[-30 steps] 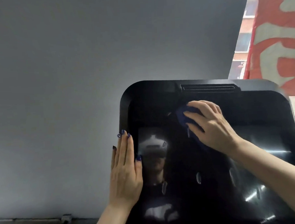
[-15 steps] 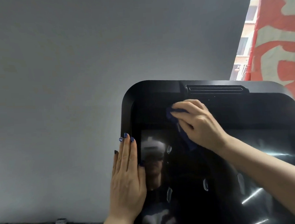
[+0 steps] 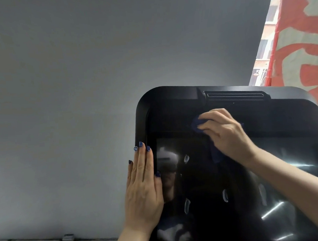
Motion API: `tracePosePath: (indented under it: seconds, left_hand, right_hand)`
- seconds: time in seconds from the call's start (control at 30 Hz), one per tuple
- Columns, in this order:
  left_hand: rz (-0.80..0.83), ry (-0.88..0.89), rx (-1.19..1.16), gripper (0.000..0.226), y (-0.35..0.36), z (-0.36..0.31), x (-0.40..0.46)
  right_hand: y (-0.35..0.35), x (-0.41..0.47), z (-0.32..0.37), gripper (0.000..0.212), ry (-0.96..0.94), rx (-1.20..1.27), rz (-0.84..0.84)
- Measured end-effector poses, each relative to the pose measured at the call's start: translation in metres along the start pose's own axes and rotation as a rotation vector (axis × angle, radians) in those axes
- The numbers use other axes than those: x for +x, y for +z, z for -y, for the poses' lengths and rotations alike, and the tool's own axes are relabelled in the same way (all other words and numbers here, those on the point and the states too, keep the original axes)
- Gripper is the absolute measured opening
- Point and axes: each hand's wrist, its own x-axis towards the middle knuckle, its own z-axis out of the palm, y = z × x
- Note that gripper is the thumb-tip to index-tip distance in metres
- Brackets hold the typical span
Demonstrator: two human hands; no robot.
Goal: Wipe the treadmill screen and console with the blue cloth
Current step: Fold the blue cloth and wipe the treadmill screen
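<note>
The treadmill console (image 3: pixel 285 114) is a glossy black panel with rounded corners that fills the lower right of the head view. Its dark screen (image 3: pixel 221 199) reflects the room. My right hand (image 3: pixel 226 133) presses the crumpled blue cloth (image 3: pixel 196 125) against the upper middle of the panel, just under the vent slot (image 3: pixel 234 95). Most of the cloth is hidden under the palm; a strip shows below the wrist. My left hand (image 3: pixel 143 190) lies flat, fingers together, on the console's left edge and holds nothing.
A plain grey wall (image 3: pixel 80 87) stands behind the console. At the top right is a window with a red and white banner (image 3: pixel 300 41). A wall socket (image 3: pixel 67 239) with a cable sits low by the floor.
My right hand slid the cloth left across the top of the panel, then back a little to the right. My left hand stays flat on the left edge.
</note>
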Motion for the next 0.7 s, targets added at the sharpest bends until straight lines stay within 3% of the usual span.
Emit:
tracePosePath:
  seconds: [0.13, 0.23, 0.37, 0.53, 0.7]
  left_hand:
    - [-0.004, 0.01, 0.001, 0.062, 0.001, 0.002, 0.0]
    - [-0.008, 0.016, -0.02, 0.061, -0.001, 0.002, -0.001]
    - [-0.002, 0.01, 0.009, 0.061, 0.0, 0.001, -0.002]
    - [-0.017, 0.013, -0.01, 0.061, 0.001, 0.003, -0.001]
    - [-0.016, 0.003, -0.003, 0.061, 0.0, 0.001, -0.002]
  right_hand:
    - [0.017, 0.012, 0.01, 0.013, 0.119, -0.008, -0.116]
    - [0.033, 0.019, 0.027, 0.031, 0.146, 0.043, -0.036]
    - [0.006, 0.005, 0.001, 0.02, 0.018, -0.008, 0.041]
    - [0.03, 0.017, 0.019, 0.008, 0.123, 0.005, -0.075]
    - [0.025, 0.016, 0.018, 0.013, -0.008, 0.051, 0.098]
